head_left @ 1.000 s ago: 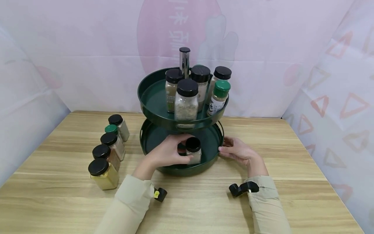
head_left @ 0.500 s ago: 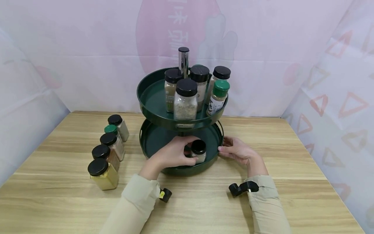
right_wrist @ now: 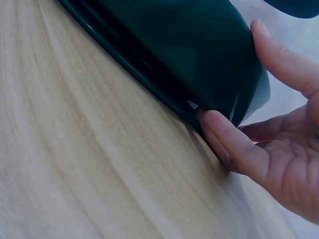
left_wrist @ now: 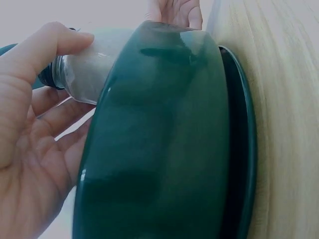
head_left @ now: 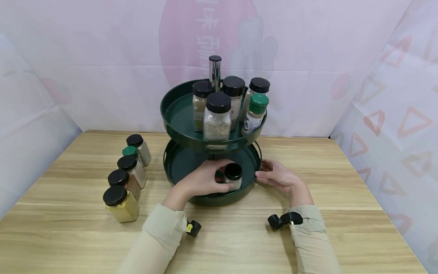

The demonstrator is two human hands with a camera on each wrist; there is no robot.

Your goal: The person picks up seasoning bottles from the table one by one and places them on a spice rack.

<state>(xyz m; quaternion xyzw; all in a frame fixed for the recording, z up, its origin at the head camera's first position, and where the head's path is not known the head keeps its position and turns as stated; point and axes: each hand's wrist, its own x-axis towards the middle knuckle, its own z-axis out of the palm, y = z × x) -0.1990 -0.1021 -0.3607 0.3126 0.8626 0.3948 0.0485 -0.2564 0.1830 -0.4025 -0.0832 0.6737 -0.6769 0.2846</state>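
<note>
A small clear jar with a black lid [head_left: 233, 172] stands upright inside the lower tray [head_left: 215, 201] of a dark green two-tier spice rack, toward its front right. My left hand [head_left: 203, 179] grips it from the left, thumb nearest me. The left wrist view shows thumb and fingers on either side of the jar [left_wrist: 89, 74], above the tray wall [left_wrist: 154, 134]. At the tray's right side, my right hand [head_left: 278, 177] holds its edge. In the right wrist view, this hand [right_wrist: 291, 154] has its thumb at the rim and fingers low on the wall.
The upper tray [head_left: 183, 135] carries several jars, including a large black-lidded jar [head_left: 217, 123] and a green-capped bottle [head_left: 254, 114]; a chrome post [head_left: 215, 74] rises through it. On the wooden table at left stands a row of several jars, nearest a yellow one [head_left: 124, 209].
My left hand has slid the jar rightward within the lower tray, mostly between the first two frames, and now holds it nearly still. The right hand has kept its place.
</note>
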